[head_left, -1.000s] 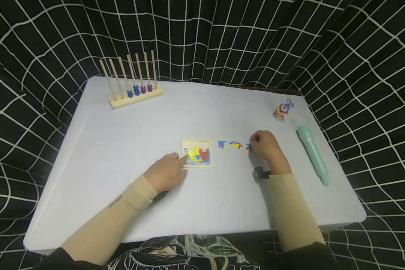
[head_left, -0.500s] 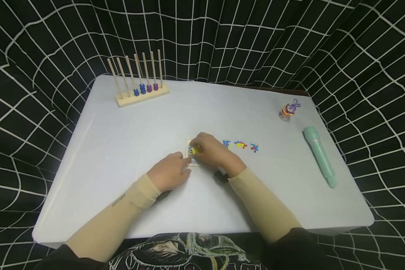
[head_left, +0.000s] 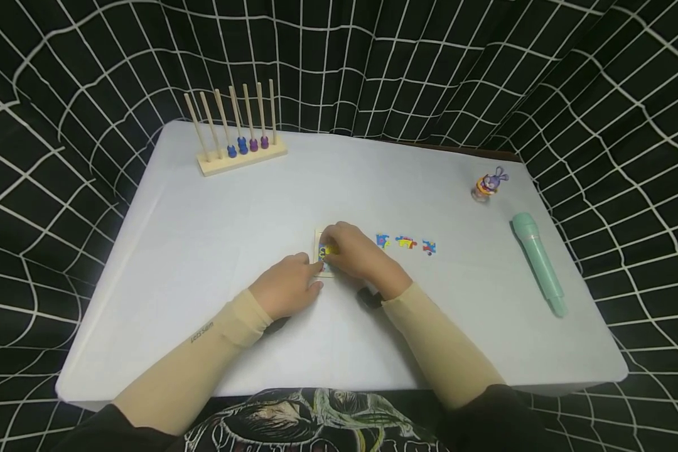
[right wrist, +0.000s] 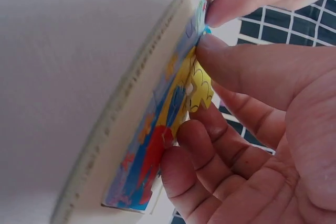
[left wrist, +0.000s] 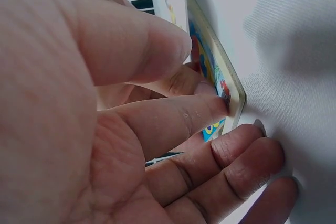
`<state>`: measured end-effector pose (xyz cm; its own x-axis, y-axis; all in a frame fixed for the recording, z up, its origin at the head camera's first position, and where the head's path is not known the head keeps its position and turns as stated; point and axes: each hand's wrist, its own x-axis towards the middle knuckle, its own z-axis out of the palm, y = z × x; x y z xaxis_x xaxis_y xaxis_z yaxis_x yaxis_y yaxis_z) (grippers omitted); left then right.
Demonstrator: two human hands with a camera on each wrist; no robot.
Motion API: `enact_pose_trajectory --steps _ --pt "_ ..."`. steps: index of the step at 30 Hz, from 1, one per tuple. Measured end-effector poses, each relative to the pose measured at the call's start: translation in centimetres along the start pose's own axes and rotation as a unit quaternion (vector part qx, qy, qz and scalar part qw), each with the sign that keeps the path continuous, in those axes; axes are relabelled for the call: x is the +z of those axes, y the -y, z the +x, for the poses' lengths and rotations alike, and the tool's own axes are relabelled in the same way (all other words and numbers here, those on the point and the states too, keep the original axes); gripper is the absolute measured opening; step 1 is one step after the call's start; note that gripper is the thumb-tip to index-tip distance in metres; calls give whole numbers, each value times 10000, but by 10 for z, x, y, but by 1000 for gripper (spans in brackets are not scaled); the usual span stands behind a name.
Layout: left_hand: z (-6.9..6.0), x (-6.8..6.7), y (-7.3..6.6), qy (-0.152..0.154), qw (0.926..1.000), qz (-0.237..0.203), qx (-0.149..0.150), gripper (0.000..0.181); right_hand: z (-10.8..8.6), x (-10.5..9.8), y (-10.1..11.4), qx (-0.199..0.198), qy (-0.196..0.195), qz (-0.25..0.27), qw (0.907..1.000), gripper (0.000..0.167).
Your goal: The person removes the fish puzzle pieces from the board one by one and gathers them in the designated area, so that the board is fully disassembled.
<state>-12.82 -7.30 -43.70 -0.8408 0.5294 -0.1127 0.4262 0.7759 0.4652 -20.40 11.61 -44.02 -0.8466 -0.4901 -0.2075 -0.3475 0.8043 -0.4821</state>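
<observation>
A small wooden jigsaw puzzle board (head_left: 318, 235) lies on the white table in the head view, partly hidden under my right hand (head_left: 353, 251). In the right wrist view that hand pinches a yellow puzzle piece (right wrist: 200, 92), which stands tilted out from the picture. Its other fingertips are at the board's face. The index finger of my left hand (head_left: 285, 289) presses the board's near left corner, while the other fingers rest on the cloth, fairly straight. Right of the board lie a blue piece (head_left: 382, 240), a yellow and red piece (head_left: 406, 242) and a red and blue piece (head_left: 429, 246).
At the back left stands a wooden peg rack (head_left: 243, 161) with several blue and purple beads. A purple rabbit-eared figurine (head_left: 488, 183) is at the back right. Nearer the right edge lies a mint-green microphone-shaped object (head_left: 538, 263). Dark gridded curtains (head_left: 328, 69) surround the table.
My right hand has moved left from the red and blue piece at the row's end onto the board, leaving that piece on the table. The left hand keeps its place at the board.
</observation>
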Motion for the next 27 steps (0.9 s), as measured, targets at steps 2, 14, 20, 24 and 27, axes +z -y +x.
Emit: enact_pose_trajectory --steps 2,14,20,24,27 --pt "0 0 0 -8 10000 9 13 45 -2 1 1 62 -53 24 10000 24" --pt "-1 0 0 -42 9999 58 80 46 -5 -3 -1 -4 -219 470 9987 17" --pt "-2 -1 -1 16 10000 63 -1 46 -13 -16 -9 165 -499 1091 9926 16" --pt "-2 -2 -3 80 9999 89 -69 47 -28 -42 -28 565 -935 1482 9829 19" --pt "-1 -2 -4 128 9998 105 -110 48 -43 -59 -49 990 -987 1456 9794 19"
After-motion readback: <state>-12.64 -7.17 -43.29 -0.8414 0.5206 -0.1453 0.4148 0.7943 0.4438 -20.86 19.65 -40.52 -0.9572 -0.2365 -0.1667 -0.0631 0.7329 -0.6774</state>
